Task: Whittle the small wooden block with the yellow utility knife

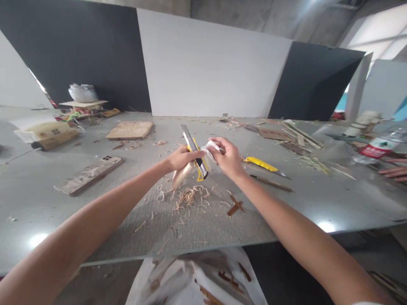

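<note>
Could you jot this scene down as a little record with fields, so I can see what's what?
Left hand: holds a utility knife and a piece of wood
Right hand: holds something white and crumpled
Below the hands: curled wood shavings
Right of the hands: yellow-handled tool
Farther left: wooden board
Right edge: bottle with a red label, part of another person's hand

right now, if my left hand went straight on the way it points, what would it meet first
Past the yellow cutter it holds, your left hand would likely first meet the crumpled white sheet in your right hand. The gap looks small, but depth is unclear here.
</note>
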{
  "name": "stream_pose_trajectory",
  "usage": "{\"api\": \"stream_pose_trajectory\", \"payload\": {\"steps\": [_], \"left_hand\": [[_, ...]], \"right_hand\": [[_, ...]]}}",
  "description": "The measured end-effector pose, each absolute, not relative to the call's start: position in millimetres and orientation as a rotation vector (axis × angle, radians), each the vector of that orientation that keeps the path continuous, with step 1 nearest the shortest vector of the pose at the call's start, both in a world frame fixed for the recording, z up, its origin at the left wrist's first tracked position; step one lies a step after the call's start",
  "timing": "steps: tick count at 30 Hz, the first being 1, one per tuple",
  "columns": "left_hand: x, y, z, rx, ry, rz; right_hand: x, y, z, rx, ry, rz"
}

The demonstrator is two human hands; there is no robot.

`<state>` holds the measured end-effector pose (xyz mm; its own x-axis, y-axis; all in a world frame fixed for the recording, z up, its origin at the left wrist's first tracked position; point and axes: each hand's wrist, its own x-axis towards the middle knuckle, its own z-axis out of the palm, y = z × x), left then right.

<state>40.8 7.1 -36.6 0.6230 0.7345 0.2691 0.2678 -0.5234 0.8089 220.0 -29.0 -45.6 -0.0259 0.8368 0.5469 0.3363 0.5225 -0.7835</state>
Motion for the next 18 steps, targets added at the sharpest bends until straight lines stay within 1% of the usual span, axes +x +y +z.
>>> {"api": "stream_pose_trajectory", "payload": {"steps": [3, 10, 14, 16, 18], "left_hand": [[43.2, 5.8, -36.2, 1.973, 0.783, 0.81], [49.8, -0.8, -36.7, 1.904, 0.761, 0.823], [49.8, -0.2, -37.2, 1.854, 0.697, 0.806], [50.4, -1.1, -37.2, 1.838, 0.695, 0.802], [52.5, -3.3, -36.8, 1.836, 0.704, 0.804]], "right_hand": [[224.3, -29.1, -47.7, -1.054, -1.556, 0.562], [218.1, -36.4, -49.2, -0.988, -1.708, 0.504], [218.7, -39.1, -49.5, -0.99, -1.705, 0.54], [219.6, -38.9, -50.5, -1.01, -1.675, 0.462], [219.5, -39.3, -51.1, -1.037, -1.627, 0.301]]}}
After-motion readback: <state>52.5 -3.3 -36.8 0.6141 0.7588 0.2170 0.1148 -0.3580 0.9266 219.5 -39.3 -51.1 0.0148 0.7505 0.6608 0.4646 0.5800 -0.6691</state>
